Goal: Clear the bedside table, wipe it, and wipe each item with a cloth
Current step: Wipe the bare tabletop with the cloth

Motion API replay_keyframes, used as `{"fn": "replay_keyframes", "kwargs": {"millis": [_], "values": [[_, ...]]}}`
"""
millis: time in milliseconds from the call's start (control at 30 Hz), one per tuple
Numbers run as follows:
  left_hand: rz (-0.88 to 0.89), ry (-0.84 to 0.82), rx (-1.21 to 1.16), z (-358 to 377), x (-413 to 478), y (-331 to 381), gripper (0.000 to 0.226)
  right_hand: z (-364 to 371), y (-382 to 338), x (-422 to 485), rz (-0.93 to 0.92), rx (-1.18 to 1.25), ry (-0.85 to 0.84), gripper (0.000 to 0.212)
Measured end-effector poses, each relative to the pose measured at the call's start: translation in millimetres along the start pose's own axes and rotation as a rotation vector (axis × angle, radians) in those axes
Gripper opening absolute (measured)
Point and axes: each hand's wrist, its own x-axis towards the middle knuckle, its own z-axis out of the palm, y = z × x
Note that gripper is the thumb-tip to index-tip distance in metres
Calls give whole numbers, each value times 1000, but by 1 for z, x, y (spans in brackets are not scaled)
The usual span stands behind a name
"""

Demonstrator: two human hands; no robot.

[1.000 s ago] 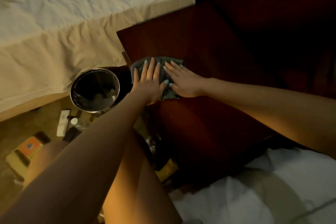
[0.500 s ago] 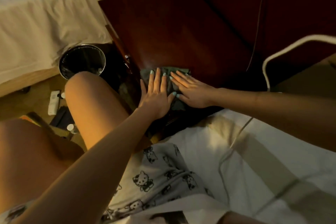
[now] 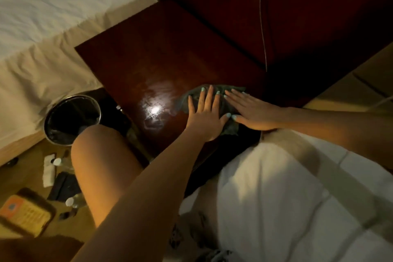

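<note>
The dark red wooden bedside table [image 3: 161,55] fills the middle of the view, its top bare and glossy with a bright light reflection. A grey-green cloth [image 3: 184,100] lies on its near right part. My left hand [image 3: 205,116] presses flat on the cloth with straight fingers. My right hand [image 3: 253,111] lies flat beside it, fingers straight, also on the cloth. Most of the cloth is hidden under both hands.
A metal bin [image 3: 72,119] stands on the floor left of the table. Small bottles [image 3: 57,161], a white packet, a dark pouch and an orange-labelled tray [image 3: 23,212] lie on the floor. Beds lie at upper left and lower right. A cable [image 3: 263,32] hangs behind.
Both hands have slid the cloth across the tabletop, from near its left front edge toward the right near part. The camera view has shifted too.
</note>
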Motion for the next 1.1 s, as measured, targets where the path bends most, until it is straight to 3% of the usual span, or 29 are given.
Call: {"fn": "replay_keyframes", "kwargs": {"millis": [200,433,1100], "values": [[83,-26,24,-31,88,10,72,-24,63,29,114,83,29,67],[76,-36,37,-68,164,-26,68,-70,87,92,178,242,65,66],[-99,94,38,-163,308,-257,62,-214,53,348,89,107,250,59]]}}
